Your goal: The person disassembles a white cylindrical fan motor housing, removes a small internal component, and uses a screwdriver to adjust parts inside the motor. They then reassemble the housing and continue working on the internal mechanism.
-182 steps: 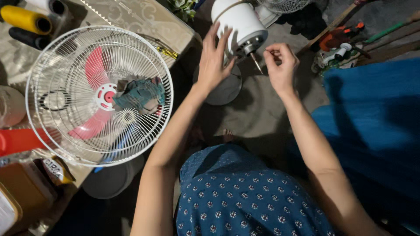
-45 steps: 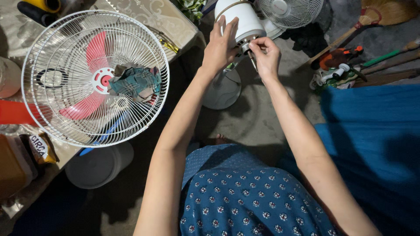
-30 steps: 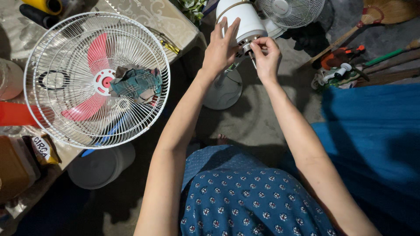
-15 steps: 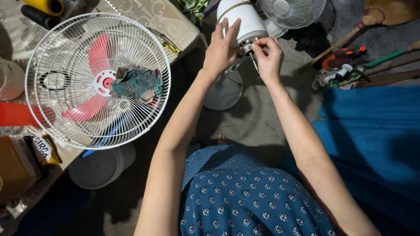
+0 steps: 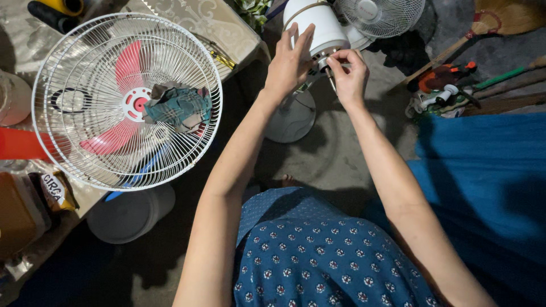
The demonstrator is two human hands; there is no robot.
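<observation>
A white fan motor housing (image 5: 316,25) stands on a pole above its round white base (image 5: 291,118), with no blade or guard on it. My left hand (image 5: 288,62) wraps the housing's near side, fingers up along it. My right hand (image 5: 348,73) pinches a small part at the bare metal shaft (image 5: 331,83) sticking out of the housing's front. On the table at the left lies a white wire fan guard (image 5: 126,99) with pink blades and a crumpled teal cloth (image 5: 179,107) on top.
A second small white fan (image 5: 380,16) stands behind the housing. A broom (image 5: 493,21), tools and sticks (image 5: 449,91) lie on the floor at the right, beside blue fabric (image 5: 483,182). A grey bucket (image 5: 128,211) sits under the table edge.
My right hand rose from open air to the shaft and closed on it. My left hand settled onto the housing. The last second shows only small finger shifts.
</observation>
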